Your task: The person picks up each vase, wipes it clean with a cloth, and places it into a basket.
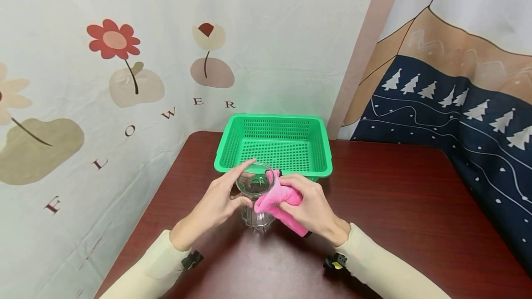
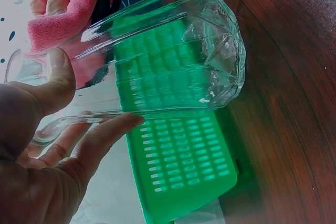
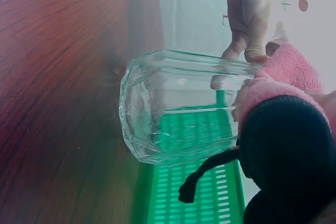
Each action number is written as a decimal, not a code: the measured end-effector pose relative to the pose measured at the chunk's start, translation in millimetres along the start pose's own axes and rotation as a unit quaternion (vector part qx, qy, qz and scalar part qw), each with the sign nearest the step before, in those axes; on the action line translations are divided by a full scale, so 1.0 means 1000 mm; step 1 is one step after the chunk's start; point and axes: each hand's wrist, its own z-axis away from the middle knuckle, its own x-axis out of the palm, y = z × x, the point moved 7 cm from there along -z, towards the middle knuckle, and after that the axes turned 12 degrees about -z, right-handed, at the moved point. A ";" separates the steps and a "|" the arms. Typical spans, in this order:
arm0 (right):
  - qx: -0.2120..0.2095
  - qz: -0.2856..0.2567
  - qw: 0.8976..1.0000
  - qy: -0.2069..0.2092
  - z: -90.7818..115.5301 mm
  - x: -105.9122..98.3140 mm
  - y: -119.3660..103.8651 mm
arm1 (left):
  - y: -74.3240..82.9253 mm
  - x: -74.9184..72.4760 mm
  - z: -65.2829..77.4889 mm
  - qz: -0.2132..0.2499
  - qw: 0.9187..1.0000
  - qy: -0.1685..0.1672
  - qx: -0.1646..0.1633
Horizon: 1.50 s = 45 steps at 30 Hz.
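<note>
A clear glass vase [image 1: 257, 219] with a round mouth and a faceted base is upright between both hands, near the middle of the table. My left hand [image 1: 213, 206] grips its neck from the left, thumb on the near side and fingers on the far side, as the left wrist view also shows. On the right, my right hand [image 1: 313, 204] pinches a bunched pink cloth [image 1: 287, 196] against the vase's rim, with part of the cloth over the edge. Black trim [image 3: 289, 145] and a thin black loop [image 3: 197, 179] show on the cloth in the right wrist view.
Behind the vase stands a green plastic basket [image 1: 274, 118] with slotted walls, close to the table's back edge. The dark red wooden table [image 1: 395, 188] reaches out to the right. Printed curtains [image 1: 282, 36] hang behind and at the sides.
</note>
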 end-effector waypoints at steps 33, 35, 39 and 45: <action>0.051 0.092 0.991 -0.085 0.010 0.010 0.017 | 0.001 0.000 0.000 0.004 1.000 -0.005 -0.015; 0.059 0.098 0.989 -0.089 0.012 0.011 0.020 | 0.001 0.000 0.000 0.003 1.000 -0.004 -0.013; 0.070 0.111 0.986 -0.101 0.014 0.013 0.025 | 0.000 0.000 0.000 0.005 1.000 -0.005 -0.014; 0.085 0.140 0.979 -0.123 0.017 0.015 0.030 | 0.000 0.000 -0.001 0.005 1.000 -0.007 -0.016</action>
